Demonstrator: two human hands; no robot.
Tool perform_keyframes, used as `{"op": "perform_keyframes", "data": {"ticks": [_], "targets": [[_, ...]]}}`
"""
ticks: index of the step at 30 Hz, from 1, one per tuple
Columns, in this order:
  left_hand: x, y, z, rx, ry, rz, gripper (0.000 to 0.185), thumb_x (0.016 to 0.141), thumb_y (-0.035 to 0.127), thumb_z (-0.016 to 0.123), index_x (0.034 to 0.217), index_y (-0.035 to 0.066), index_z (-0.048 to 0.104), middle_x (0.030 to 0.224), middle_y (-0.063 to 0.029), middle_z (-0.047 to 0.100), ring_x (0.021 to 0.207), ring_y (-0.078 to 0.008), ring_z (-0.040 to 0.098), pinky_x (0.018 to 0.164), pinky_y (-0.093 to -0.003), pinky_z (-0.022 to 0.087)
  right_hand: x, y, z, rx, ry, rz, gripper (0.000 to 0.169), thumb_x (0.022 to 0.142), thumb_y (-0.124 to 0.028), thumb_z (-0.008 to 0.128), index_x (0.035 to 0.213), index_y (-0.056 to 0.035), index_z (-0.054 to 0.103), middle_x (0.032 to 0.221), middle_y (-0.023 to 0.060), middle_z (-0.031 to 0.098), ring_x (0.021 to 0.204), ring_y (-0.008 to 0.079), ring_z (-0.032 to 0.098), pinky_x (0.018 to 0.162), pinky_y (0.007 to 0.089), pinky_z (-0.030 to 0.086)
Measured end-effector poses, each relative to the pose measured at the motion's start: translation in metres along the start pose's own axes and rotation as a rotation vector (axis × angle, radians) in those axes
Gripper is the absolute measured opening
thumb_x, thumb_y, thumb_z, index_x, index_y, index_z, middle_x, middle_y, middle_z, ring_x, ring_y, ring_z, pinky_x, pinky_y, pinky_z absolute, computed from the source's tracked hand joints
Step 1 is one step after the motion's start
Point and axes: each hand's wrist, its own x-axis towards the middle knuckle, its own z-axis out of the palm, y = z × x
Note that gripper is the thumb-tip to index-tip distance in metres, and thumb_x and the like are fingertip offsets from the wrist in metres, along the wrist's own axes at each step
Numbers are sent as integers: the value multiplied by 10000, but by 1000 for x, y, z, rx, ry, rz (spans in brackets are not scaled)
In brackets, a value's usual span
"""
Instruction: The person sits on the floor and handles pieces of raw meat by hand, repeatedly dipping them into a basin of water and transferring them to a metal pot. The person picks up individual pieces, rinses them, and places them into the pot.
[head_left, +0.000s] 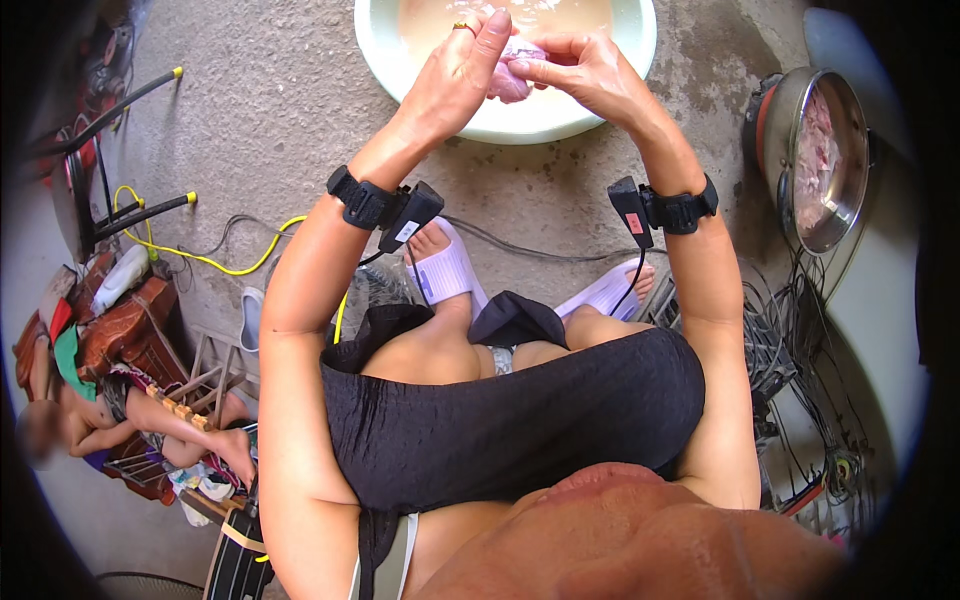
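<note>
A pale plastic basin (517, 129) stands before me at the top of the view, with cloudy, pinkish-brown water (555, 16) in it. Over its near side I hold a wet piece of pink raw meat (511, 86) between both hands. My left hand (454, 71), with a ring on one finger, supports the meat from the left; its thumb points up and its other fingers are largely hidden. On the other side, my right hand (592, 79) pinches the meat between thumb and fingers. What kind of meat it is cannot be told.
On the right stands a metal pot (787, 161) holding pale pink raw pieces (817, 161). Tangled cables (825, 300) hang below it. A yellow cord (225, 266) crosses the concrete floor (247, 112). An upturned stool (82, 187) and another person (157, 420) are at left.
</note>
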Motion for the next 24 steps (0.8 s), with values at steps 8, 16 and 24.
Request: {"op": "perform_keyframes", "data": {"ticks": [8,16,24], "targets": [[2,-3,-13,55,-134,83,693,1002,586,321,1298,-22,473,770,-68,637,713,-116,647,646,-235,520,-6,-3,3,-101,103,-175,241,911,-241,677,1048,-53,740,949,66,730,857,122,661,788,271,525],[3,-12,-16,-165,-165,23,628,925,390,640,1339,-18,400,918,-134,694,803,-173,695,753,-261,560,-12,1,10,-77,242,-178,216,911,-214,679,941,-9,739,767,55,697,703,93,631,633,246,500],[-3,-20,-3,-579,-158,-218,414,875,234,722,1180,3,564,990,-88,689,981,-163,671,878,-276,543,-21,-4,35,332,426,-164,210,906,-167,689,998,19,718,805,46,704,766,91,652,672,215,530]]}}
